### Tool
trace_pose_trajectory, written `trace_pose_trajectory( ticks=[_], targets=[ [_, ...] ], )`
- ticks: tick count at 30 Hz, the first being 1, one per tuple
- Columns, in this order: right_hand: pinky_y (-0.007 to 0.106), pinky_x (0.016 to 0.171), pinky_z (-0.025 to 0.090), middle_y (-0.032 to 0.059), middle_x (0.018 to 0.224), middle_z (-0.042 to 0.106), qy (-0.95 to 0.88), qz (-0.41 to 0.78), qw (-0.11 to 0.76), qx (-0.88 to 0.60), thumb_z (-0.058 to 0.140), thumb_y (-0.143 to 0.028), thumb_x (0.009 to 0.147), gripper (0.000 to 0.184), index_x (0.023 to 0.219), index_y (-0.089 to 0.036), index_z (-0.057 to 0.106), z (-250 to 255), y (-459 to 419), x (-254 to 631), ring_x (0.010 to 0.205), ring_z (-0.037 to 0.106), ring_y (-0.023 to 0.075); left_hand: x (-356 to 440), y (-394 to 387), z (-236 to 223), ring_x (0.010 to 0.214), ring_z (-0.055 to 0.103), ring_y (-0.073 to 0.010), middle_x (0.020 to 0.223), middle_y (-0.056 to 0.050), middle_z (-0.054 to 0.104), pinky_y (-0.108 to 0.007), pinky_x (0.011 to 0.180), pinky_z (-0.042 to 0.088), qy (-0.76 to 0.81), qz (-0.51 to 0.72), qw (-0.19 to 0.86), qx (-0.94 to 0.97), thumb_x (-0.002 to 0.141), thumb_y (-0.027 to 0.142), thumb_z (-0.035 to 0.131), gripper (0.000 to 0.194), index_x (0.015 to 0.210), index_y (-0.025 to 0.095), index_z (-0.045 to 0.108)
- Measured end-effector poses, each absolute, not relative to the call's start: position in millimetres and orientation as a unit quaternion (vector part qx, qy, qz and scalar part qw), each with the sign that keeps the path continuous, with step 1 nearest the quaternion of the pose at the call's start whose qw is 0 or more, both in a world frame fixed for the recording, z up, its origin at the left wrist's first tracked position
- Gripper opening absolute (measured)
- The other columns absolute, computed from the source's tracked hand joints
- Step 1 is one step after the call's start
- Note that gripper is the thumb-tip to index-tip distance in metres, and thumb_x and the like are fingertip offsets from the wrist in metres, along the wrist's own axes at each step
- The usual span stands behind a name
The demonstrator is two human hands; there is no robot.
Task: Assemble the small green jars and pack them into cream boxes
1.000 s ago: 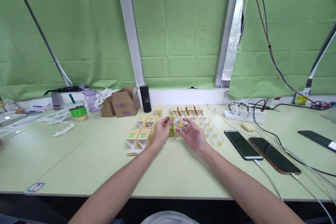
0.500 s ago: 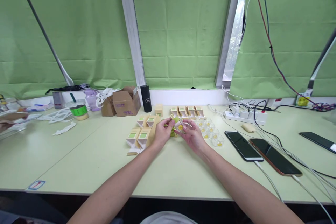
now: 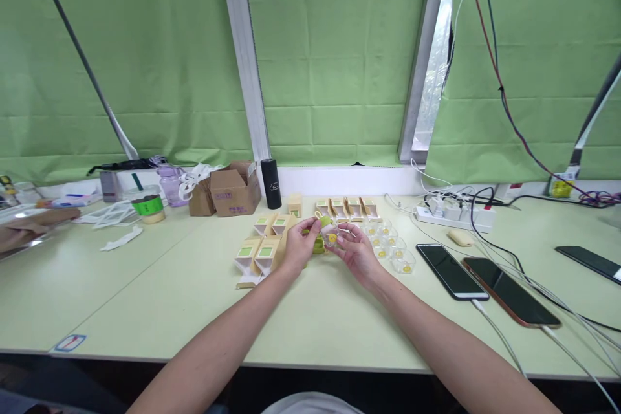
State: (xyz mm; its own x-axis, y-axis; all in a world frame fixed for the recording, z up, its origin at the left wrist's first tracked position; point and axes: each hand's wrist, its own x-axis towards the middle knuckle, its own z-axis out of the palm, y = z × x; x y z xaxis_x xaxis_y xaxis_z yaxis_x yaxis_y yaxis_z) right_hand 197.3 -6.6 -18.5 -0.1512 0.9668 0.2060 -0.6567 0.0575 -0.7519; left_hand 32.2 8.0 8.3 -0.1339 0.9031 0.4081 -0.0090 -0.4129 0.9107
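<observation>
Left hand (image 3: 299,247) pinches a small green piece (image 3: 326,222), fingers nearly together; right hand (image 3: 358,251) cradles a clear cup (image 3: 332,239) in half-curled fingers, boxes (image 3: 255,253) on the table (image 3: 320,317)!

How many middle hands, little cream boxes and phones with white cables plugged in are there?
Hands: 2 (left hand, right hand)
Little cream boxes showing: 9 (4 in the back row, 4 by the left hand, 1 standing apart)
Phones with white cables: 2
Total: 13
</observation>
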Motion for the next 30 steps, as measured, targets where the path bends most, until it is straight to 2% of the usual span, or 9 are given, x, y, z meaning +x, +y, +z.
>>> trace_pose_trajectory(
  ticks=[10, 17, 23, 30],
  targets=[
    [0.051, 0.096, 0.061, 0.0027, 0.099, 0.078, -0.390, 0.654, 0.615, -0.206, 0.099, -0.023, 0.062, 0.050, 0.102, -0.026, 0.070, -21.4, -4.5, 196.3, 0.095, 0.075, 0.0242, 33.7, 6.9, 9.5, 0.092, 0.074, -0.0257, 0.100, -0.010, 0.082, -0.034, 0.082, 0.056, 0.394, 0.634, 0.373, 0.551, 0.073, 0.061, 0.086, 0.050, 0.094, 0.016, 0.082],
    [0.050, 0.094, 0.063, 0.0021, 0.095, 0.076, -0.391, 0.647, 0.623, -0.203, 0.100, -0.025, 0.061, 0.051, 0.102, -0.026, 0.070, -18.2, -6.2, 195.6, 0.093, 0.075, 0.0234, 34.9, 5.0, 5.4, 0.101, 0.075, -0.0296, 0.108, -0.014, 0.082, -0.038, 0.086, 0.059, 0.400, 0.628, 0.360, 0.562, 0.073, 0.057, 0.088, 0.050, 0.100, 0.015, 0.082],
    [0.050, 0.095, 0.063, 0.0021, 0.098, 0.075, -0.407, 0.642, 0.618, -0.200, 0.099, -0.026, 0.062, 0.051, 0.104, -0.026, 0.070, -17.6, -7.2, 196.7, 0.093, 0.074, 0.0233, 33.9, 6.8, -0.9, 0.101, 0.076, -0.0300, 0.111, -0.016, 0.082, -0.039, 0.087, 0.059, 0.405, 0.629, 0.345, 0.566, 0.075, 0.051, 0.089, 0.048, 0.105, 0.014, 0.082],
    [0.042, 0.088, 0.063, 0.0013, 0.102, 0.074, -0.458, 0.617, 0.602, -0.216, 0.099, -0.028, 0.061, 0.055, 0.108, -0.028, 0.071, -13.7, -8.0, 198.9, 0.090, 0.073, 0.0209, 32.0, 4.8, -1.0, 0.105, 0.075, -0.0312, 0.112, -0.016, 0.081, -0.040, 0.090, 0.059, 0.393, 0.622, 0.343, 0.585, 0.078, 0.050, 0.087, 0.045, 0.105, 0.015, 0.083]
  ],
)
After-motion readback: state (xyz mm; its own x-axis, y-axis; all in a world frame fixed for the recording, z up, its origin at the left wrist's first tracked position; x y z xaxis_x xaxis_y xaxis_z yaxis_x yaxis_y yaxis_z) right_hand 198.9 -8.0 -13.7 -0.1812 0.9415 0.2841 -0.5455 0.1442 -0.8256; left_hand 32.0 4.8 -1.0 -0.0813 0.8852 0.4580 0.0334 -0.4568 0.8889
